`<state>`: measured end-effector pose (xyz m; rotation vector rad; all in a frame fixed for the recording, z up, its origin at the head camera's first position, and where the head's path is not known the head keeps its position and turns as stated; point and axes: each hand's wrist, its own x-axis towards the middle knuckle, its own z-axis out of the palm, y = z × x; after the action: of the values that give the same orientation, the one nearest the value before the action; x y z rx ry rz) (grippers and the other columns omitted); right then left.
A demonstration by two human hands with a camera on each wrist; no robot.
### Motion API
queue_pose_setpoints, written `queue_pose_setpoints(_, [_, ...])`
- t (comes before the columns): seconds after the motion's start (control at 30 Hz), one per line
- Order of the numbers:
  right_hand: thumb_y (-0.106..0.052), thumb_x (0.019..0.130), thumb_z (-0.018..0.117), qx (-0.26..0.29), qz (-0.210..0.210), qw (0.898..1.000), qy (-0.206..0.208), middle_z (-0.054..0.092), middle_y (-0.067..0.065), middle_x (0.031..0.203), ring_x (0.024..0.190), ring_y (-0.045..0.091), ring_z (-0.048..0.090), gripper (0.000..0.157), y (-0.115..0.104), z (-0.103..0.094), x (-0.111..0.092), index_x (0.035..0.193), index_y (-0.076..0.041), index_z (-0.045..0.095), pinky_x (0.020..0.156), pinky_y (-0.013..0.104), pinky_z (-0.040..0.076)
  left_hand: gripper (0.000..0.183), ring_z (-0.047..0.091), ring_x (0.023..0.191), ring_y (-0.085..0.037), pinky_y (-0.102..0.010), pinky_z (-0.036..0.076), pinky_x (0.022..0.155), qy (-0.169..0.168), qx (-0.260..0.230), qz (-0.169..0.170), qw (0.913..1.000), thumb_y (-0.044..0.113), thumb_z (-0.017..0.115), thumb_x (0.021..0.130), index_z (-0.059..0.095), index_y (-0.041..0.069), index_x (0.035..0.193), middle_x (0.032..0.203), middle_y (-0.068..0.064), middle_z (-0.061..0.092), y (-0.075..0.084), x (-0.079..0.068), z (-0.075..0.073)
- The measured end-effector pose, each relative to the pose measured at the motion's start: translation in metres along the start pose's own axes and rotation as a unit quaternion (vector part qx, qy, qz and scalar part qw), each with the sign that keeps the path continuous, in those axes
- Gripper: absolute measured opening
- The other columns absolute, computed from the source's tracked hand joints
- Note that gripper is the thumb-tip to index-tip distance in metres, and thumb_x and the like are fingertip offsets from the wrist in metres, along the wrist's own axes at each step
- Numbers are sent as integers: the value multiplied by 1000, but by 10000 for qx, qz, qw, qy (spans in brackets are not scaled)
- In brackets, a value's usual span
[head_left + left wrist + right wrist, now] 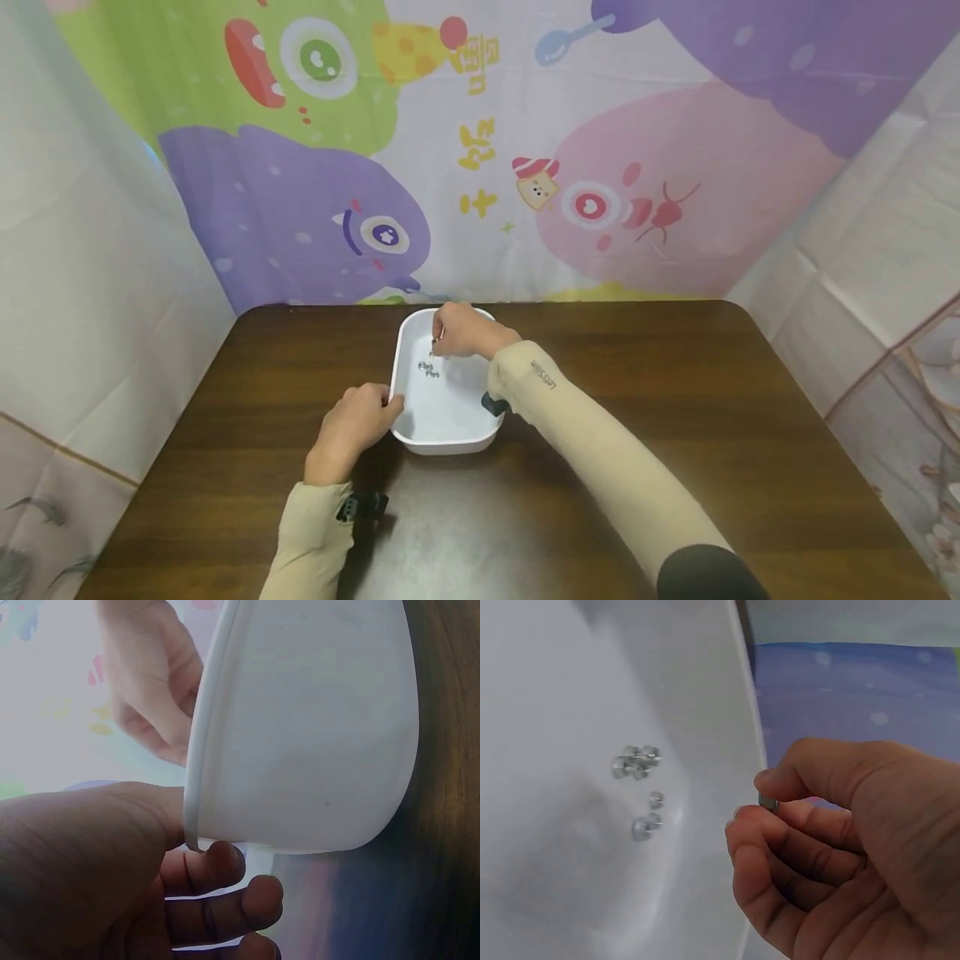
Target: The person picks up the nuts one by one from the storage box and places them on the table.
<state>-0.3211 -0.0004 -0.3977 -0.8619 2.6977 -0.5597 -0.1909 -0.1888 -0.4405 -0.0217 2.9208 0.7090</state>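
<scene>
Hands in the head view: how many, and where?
2: the left hand grips the left rim of the white tray; the right hand is over its far end, pinching a small metal piece.

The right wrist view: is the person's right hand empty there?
No, the right hand pinches a small metallic-looking piece at its fingertips.
</scene>
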Motion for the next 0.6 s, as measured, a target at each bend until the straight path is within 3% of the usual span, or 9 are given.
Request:
queue_pose_setpoints(0.37, [-16, 92, 69, 842, 267, 9960, 162, 71, 7, 98, 82, 20, 65, 16, 13, -28, -31, 105, -6, 70, 72, 32, 53, 33, 55, 71, -23, -36, 41, 59, -24, 1, -54, 10000, 33, 57, 100, 74, 5, 101, 87, -11, 68, 0, -1, -1])
queue_pose_setpoints(0.6, [-17, 93, 69, 951, 396, 9937, 436, 70, 11, 102, 87, 22, 65, 20, 32, -45, -50, 108, -3, 71, 76, 34, 54, 34, 55, 71, -23, -36, 40, 59, -37, -61, -70, 9999, 33, 56, 100, 74, 4, 104, 85, -9, 67, -1, -2, -1])
